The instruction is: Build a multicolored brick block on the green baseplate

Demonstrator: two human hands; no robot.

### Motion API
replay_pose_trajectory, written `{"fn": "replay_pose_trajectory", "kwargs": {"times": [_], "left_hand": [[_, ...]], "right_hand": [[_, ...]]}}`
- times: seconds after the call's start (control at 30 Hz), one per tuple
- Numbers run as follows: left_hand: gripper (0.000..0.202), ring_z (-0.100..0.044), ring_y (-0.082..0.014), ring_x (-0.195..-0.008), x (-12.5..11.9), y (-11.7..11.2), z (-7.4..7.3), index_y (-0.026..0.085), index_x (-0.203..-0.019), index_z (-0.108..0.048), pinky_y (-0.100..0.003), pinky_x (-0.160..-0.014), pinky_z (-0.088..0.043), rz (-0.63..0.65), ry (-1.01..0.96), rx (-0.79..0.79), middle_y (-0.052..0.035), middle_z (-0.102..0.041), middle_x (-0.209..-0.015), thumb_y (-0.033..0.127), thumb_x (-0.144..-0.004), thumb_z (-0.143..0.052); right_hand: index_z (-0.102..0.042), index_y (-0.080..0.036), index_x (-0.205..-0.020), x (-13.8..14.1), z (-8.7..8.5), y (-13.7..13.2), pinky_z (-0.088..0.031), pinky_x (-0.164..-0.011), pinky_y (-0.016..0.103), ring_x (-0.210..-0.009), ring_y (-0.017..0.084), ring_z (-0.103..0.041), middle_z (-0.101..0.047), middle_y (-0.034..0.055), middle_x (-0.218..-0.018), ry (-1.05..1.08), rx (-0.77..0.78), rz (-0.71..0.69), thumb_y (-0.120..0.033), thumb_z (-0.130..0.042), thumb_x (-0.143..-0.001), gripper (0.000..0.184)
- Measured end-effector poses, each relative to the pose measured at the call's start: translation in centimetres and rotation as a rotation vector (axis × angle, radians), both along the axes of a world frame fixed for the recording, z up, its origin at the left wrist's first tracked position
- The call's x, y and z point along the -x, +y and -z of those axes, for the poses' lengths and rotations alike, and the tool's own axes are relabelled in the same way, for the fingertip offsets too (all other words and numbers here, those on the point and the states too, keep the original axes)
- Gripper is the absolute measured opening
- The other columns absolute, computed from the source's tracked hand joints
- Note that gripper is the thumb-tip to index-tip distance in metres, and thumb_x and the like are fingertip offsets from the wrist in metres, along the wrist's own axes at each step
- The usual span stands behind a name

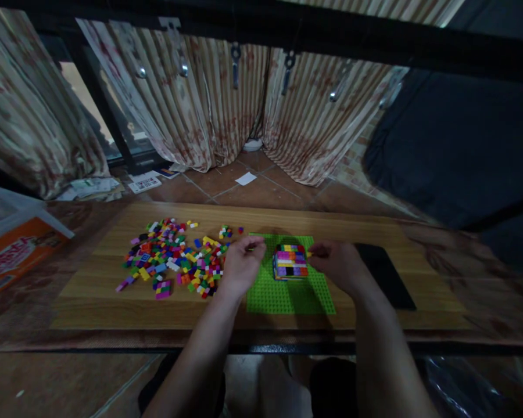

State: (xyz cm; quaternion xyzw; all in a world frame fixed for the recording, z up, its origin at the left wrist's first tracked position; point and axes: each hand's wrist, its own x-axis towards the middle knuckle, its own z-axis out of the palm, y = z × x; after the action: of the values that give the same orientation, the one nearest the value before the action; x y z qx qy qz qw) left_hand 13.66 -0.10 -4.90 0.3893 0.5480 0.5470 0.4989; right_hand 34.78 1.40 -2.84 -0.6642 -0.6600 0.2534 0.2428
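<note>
A multicoloured brick block [291, 261] stands on a green studded baseplate [287, 293] on the wooden table. My left hand [240, 264] hovers just left of the block with its fingers curled in a pinch; what it holds is too small to make out. My right hand [337, 264] sits just right of the block, fingers curled, with a small yellow piece [309, 253] showing at its fingertips beside the block's top edge.
A heap of loose coloured bricks [174, 258] lies left of the baseplate. A black flat object [386, 273] lies to the right. An orange box [15, 249] sits at far left. Striped curtains [209, 110] hang beyond the table's far edge.
</note>
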Motion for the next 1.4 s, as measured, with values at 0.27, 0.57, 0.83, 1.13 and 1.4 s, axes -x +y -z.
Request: {"fn": "replay_pose_trajectory", "kwargs": {"times": [0.27,0.57,0.83,1.13,1.4], "left_hand": [[0.017,-0.062,-0.0154,-0.067,-1.4,0.3,1.0,0.018,-0.088,-0.072,-0.026,-0.067,-0.046,0.089,0.185,-0.016,-0.0011,-0.068,-0.069,0.023,-0.075,-0.064],[0.02,-0.063,-0.0167,-0.071,-1.7,0.1,1.6,0.019,-0.093,-0.073,-0.027,-0.066,-0.047,0.15,0.252,-0.049,-0.0042,-0.073,-0.083,0.027,-0.079,-0.061],[0.021,-0.063,-0.0165,-0.071,-1.7,0.0,1.4,0.019,-0.095,-0.074,-0.027,-0.067,-0.047,0.162,0.252,-0.053,-0.0043,-0.074,-0.086,0.026,-0.079,-0.061],[0.019,-0.063,-0.0164,-0.069,-1.7,-0.1,0.9,0.019,-0.092,-0.074,-0.027,-0.065,-0.046,0.155,0.251,-0.038,-0.0035,-0.074,-0.082,0.024,-0.079,-0.061],[0.018,-0.064,-0.0168,-0.069,-1.7,-0.1,1.0,0.019,-0.09,-0.073,-0.027,-0.064,-0.047,0.162,0.283,-0.048,-0.0037,-0.073,-0.082,0.025,-0.079,-0.06]], "right_hand": [[-0.071,-0.016,-0.079,1.0,-0.4,-0.1,-0.04,-0.052,0.024,-0.058,0.016,-0.063,-0.071,0.0031,-0.065,-0.024,-0.016,0.016,-0.022,-0.067,-0.066,0.015],[-0.072,-0.014,-0.087,0.3,0.0,-0.2,-0.043,-0.049,0.025,-0.056,0.017,-0.062,-0.072,0.0061,-0.068,0.118,0.054,-0.022,-0.025,-0.065,-0.067,0.024],[-0.072,-0.015,-0.089,0.1,0.5,0.1,-0.044,-0.05,0.025,-0.052,0.014,-0.058,-0.069,0.0033,-0.064,0.132,0.024,0.011,-0.026,-0.061,-0.067,0.026],[-0.07,-0.014,-0.084,0.1,1.0,0.2,-0.043,-0.048,0.024,-0.049,0.013,-0.056,-0.066,0.0021,-0.059,0.173,0.019,0.04,-0.026,-0.062,-0.066,0.024],[-0.07,-0.015,-0.077,0.3,1.0,0.4,-0.044,-0.049,0.025,-0.051,0.013,-0.056,-0.066,0.0017,-0.059,0.252,0.045,0.044,-0.031,-0.068,-0.066,0.019]]}}
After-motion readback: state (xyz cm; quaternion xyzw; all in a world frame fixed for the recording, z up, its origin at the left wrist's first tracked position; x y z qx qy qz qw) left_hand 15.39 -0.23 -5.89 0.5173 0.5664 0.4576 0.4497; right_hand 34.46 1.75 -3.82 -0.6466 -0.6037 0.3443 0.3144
